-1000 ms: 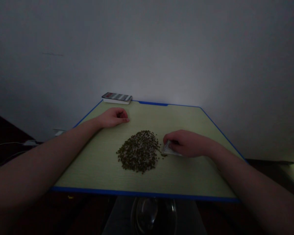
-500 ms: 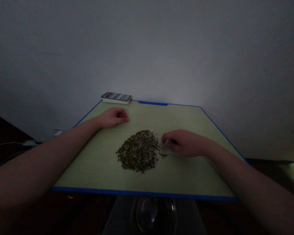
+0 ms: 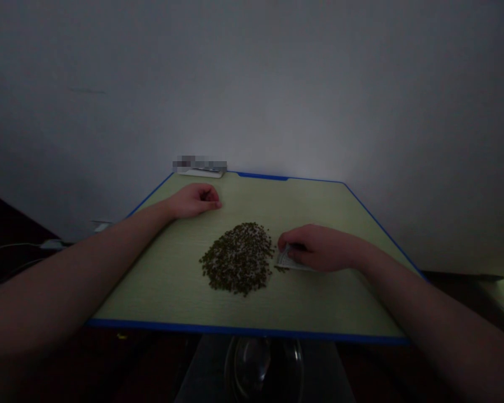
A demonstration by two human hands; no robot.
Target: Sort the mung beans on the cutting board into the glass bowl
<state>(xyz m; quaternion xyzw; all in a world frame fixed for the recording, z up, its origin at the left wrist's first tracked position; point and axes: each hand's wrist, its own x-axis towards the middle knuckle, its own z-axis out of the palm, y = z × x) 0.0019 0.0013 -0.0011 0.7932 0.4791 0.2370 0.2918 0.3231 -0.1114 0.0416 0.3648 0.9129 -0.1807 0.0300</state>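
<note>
A pile of small green-brown beans or seeds (image 3: pixel 237 260) lies on the middle of the table. To its right, my right hand (image 3: pixel 308 246) pinches a thin pale card (image 3: pixel 288 261) with fine printed markings; its exact kind is unclear in the dim light. The card's lower edge is close to the tabletop, beside a few stray grains (image 3: pixel 281 269) apart from the pile. My left hand (image 3: pixel 195 200) rests on the table behind and left of the pile, fingers curled in a loose fist. Nothing shows inside it.
The light wooden table (image 3: pixel 159 296) has a blue rim and stands against a pale wall. A phone-like slab on a white box (image 3: pixel 201 173), partly pixelated, sits at the back left corner. Below the front edge is a glass bowl (image 3: pixel 262 369) at my lap. Cables (image 3: pixel 50 244) run at left.
My right hand shifts slightly left, then a little down toward me, with the card tilting along the way. The stray grains sit nearly at the card's edge. My left hand stays still.
</note>
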